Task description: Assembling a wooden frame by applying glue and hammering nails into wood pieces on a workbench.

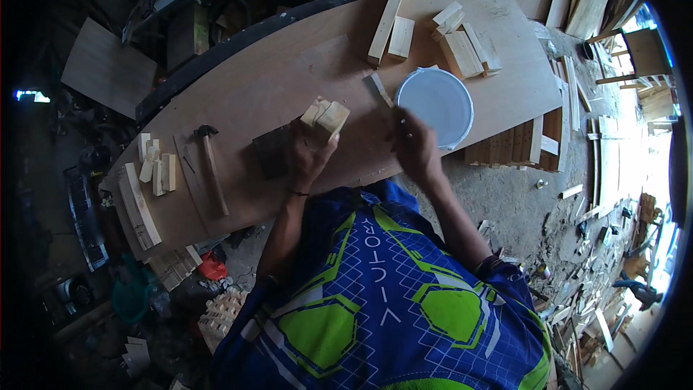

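My left hand [309, 159] is closed around small pale wooden blocks [326, 115], raised over the table with a jagged cut showing on top. In my right hand [417, 146] is a slim flat-ended tool [382, 92], its tip toward the far left; whether it is a brush or a scraper I cannot tell. Directly beside that hand stands a white round bucket [435, 107], pale inside. Below the blocks, partly covered by my left hand, lies a dark flat block [271, 153]. A claw hammer [212, 170] with a wooden handle rests farther left.
Several short wood pieces [155, 166] and a longer strip [139, 204] lie at the table's left end. More cut blocks [462, 50] and long battens [390, 18] sit at the far side. Stacked timber [516, 143] stands under the right edge; scraps cover the floor [520, 202].
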Available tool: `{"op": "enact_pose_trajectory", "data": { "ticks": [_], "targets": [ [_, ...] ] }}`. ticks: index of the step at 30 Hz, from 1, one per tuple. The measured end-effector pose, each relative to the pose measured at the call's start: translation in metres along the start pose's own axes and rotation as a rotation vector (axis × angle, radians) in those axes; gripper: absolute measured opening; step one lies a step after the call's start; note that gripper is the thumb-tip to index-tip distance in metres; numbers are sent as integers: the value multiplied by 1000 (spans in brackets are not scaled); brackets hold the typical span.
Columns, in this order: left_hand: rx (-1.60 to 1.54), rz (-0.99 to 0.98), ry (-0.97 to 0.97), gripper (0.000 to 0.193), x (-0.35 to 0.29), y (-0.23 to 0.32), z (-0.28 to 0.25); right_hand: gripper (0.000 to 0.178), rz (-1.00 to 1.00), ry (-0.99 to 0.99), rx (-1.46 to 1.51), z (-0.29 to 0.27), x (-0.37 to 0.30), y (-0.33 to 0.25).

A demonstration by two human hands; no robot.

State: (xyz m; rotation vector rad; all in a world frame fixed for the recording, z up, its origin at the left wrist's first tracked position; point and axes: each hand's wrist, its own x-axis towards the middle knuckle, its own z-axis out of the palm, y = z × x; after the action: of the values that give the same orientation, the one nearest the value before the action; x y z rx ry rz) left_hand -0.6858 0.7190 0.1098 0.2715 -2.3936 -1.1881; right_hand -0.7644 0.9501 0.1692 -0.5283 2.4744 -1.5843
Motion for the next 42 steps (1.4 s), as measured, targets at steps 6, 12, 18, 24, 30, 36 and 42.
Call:
{"op": "enact_pose_trajectory", "data": {
  "ticks": [6,12,18,24,30,36,42],
  "targets": [
    [-108,-43,7,61,15,13,3,46,-299,101,-140,46,-10,-16],
    [-47,-7,-44,63,4,4,-10,44,-221,-201,-212,22,-33,-38],
    [-12,-134,-12,66,-8,-1,-20,28,-263,-194,-287,-59,-3,-39],
    [-13,-138,-113,65,-12,5,-28,11,18,-245,-875,-89,61,39],
    [-101,-193,-182,67,-19,16,-24,11,3,-159,-920,-33,86,97],
    [-127,-245,-193,68,-34,6,-26,13,-11,-269,-851,-31,69,82],
    [-78,-307,-249,67,-22,27,-27,23,277,-233,-271,-95,14,31]
  ]
}}
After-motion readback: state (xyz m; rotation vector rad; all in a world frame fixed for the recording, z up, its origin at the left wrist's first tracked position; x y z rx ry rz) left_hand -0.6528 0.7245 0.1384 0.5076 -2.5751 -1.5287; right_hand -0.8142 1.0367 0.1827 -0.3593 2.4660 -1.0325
